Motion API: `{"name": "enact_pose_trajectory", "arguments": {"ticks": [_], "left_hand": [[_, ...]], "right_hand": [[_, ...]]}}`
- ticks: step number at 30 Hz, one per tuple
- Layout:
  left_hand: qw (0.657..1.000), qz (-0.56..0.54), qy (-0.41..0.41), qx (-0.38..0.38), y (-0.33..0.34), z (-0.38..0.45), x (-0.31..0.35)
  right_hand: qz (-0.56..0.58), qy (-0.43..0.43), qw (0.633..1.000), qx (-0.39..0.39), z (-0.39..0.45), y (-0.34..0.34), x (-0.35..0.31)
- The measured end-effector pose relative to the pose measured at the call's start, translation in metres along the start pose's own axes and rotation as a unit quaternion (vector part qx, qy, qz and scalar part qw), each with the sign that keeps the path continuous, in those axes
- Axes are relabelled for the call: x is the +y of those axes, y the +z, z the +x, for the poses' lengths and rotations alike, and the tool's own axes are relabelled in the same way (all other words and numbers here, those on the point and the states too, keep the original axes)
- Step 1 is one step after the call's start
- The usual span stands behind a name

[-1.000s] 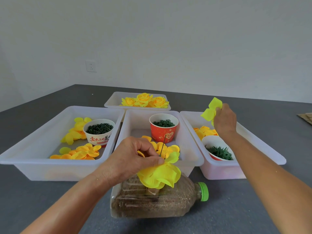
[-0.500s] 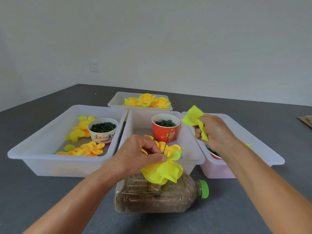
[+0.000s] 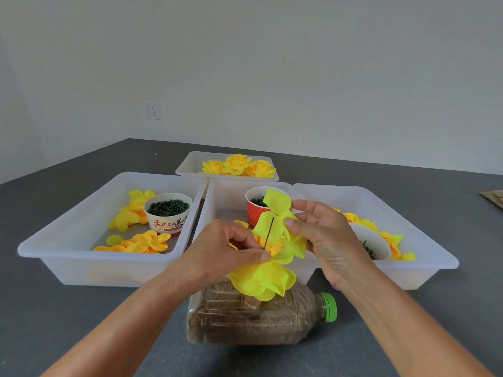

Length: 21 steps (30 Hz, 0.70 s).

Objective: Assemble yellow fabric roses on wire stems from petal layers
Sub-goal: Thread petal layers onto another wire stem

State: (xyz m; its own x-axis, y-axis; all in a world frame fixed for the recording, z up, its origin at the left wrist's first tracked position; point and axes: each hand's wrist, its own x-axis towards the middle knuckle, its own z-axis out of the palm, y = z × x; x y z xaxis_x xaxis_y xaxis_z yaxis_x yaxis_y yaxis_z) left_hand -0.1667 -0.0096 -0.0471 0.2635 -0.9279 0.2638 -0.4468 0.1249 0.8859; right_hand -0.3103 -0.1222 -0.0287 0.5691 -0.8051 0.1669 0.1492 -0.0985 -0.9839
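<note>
My left hand [image 3: 226, 251] pinches a half-built yellow rose [image 3: 262, 280] at the base of its thin dark wire stem [image 3: 269, 232], which points up. My right hand [image 3: 324, 238] pinches a loose yellow petal layer [image 3: 275, 216] and holds it against the wire's upper end. Both hands meet above a plastic bottle [image 3: 258, 319] that lies on its side, filled with brown grain, green cap to the right.
Three white trays [image 3: 109, 268] [image 3: 217, 197] [image 3: 424, 270] hold loose yellow and orange petals and paper cups of dark green parts [image 3: 168, 208]. A fourth tray [image 3: 190, 165] at the back holds finished roses [image 3: 239, 165]. The table [image 3: 68, 322] is dark grey.
My right hand carried the loose petal layer from above the right tray leftward to the wire stem. My left hand stayed on the half-built rose.
</note>
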Motion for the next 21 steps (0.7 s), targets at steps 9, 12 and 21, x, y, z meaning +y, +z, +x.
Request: {"name": "enact_pose_trajectory", "arguments": {"ticks": [9, 12, 21], "left_hand": [[1.000, 0.023, 0.009, 0.003, -0.0019, 0.0000, -0.0010], [1.000, 0.024, 0.009, 0.001, -0.0019, 0.0004, -0.0005], [1.000, 0.027, 0.014, -0.002, -0.0024, 0.0009, -0.0004]], "right_hand": [[-0.085, -0.135, 0.987, 0.005, -0.0021, -0.0042, 0.0014], [-0.076, -0.104, 0.992, -0.012, -0.0024, -0.0026, 0.0024], [0.019, -0.004, 0.993, -0.120, -0.0029, -0.0021, -0.0008]]}}
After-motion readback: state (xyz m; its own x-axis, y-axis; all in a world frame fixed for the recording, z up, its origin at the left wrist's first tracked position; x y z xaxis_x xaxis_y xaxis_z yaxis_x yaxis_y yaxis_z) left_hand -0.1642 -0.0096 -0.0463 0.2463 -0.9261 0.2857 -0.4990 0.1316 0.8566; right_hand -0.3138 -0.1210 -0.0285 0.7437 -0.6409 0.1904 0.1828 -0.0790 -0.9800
